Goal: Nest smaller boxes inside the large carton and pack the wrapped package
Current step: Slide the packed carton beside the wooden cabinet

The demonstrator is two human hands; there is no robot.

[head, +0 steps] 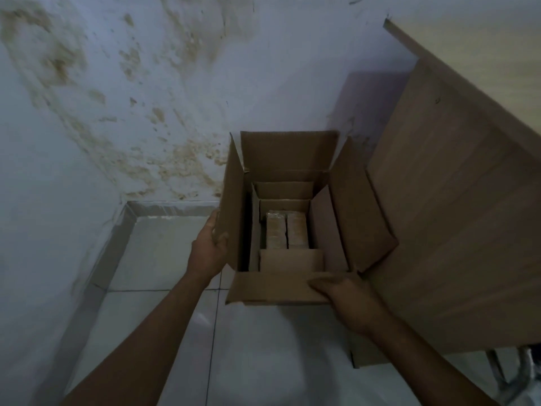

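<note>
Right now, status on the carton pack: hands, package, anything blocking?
Left hand flat against large carton left flap, right hand on near flap. Wrapped package sits in innermost nested box. Flaps open, nothing blocking.

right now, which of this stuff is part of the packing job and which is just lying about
Job: carton; boxes nested in it; package in the innermost; left hand on the left flap; right hand on the near flap.
Lying about: table; wall; floor.
</note>
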